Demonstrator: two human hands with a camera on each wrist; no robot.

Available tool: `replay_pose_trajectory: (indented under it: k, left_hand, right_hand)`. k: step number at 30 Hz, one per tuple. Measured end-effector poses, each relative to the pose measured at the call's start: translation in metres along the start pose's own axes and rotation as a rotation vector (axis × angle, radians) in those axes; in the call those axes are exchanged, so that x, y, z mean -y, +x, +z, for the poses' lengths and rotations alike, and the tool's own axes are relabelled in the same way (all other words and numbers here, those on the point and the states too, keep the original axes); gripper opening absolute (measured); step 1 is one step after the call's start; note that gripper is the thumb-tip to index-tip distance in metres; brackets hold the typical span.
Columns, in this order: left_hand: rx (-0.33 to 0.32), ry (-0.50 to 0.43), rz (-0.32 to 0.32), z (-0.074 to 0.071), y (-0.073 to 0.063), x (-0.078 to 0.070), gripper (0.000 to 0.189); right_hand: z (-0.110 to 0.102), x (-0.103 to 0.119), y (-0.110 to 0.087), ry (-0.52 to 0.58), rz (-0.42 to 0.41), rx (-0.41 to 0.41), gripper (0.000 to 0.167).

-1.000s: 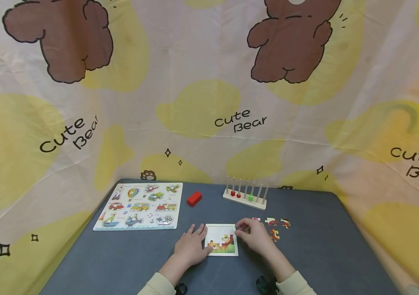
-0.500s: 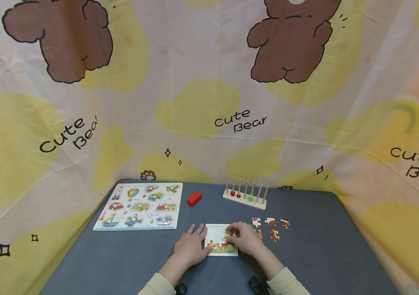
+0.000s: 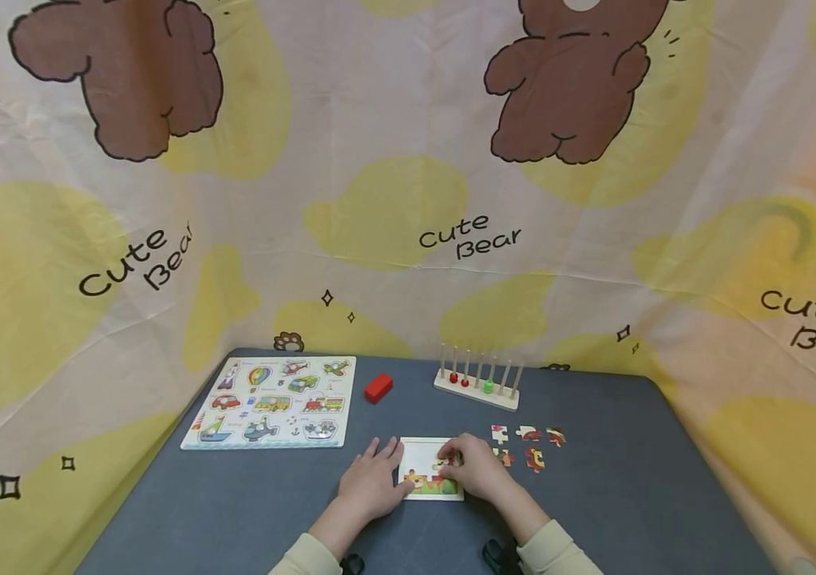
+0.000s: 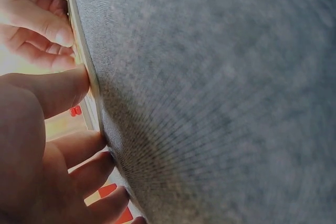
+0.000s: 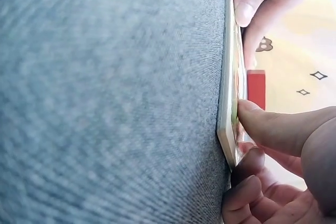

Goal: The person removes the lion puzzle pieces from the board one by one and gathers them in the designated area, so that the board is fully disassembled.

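A small white puzzle tray (image 3: 418, 451) lies on the dark table with joined picture pieces (image 3: 428, 485) along its bottom. My left hand (image 3: 370, 481) rests at the tray's left side, fingers spread and thumb over the lower left corner. My right hand (image 3: 481, 466) reaches over the tray's right side, its thumb and index finger pinching a jigsaw piece (image 3: 440, 464) that they partly cover. In the right wrist view, the right thumb (image 5: 257, 119) presses on the tray's face. The left wrist view has the left thumb (image 4: 65, 88) at the tray's edge.
Several loose jigsaw pieces (image 3: 534, 459) lie right of the tray. Behind stand a red block (image 3: 378, 388) and a pegged wooden base (image 3: 476, 391) with red and green beads. A vehicle picture board (image 3: 267, 403) lies at the left. A patterned cloth (image 3: 379, 303) hangs behind the table.
My right hand has moved left from the tray's right edge to over its right part, uncovering loose pieces beside it. My left hand has stayed in place.
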State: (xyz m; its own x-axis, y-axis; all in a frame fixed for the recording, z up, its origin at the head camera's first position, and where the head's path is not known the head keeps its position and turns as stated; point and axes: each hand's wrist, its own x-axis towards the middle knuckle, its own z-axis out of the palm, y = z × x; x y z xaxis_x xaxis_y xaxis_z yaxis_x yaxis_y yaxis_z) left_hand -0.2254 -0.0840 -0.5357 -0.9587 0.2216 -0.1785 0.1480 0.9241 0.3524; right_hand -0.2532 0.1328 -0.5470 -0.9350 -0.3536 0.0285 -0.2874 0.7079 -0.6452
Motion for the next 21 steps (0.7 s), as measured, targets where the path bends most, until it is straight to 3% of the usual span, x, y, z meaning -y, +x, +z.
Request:
replay_pose_trajectory:
  k: [11,21]
  left_hand:
    - [0.004,0.007,-0.003,-0.0003,-0.0001,-0.0005,0.074]
    - [0.002,0.007,0.004,0.0006,0.0009,0.0005,0.073]
  right_hand:
    - [0.0001,-0.0006,0.0007,0.091,0.054,0.015,0.023]
    - [-0.0047,-0.0019,-0.0011,0.070,0.044,0.017,0.021]
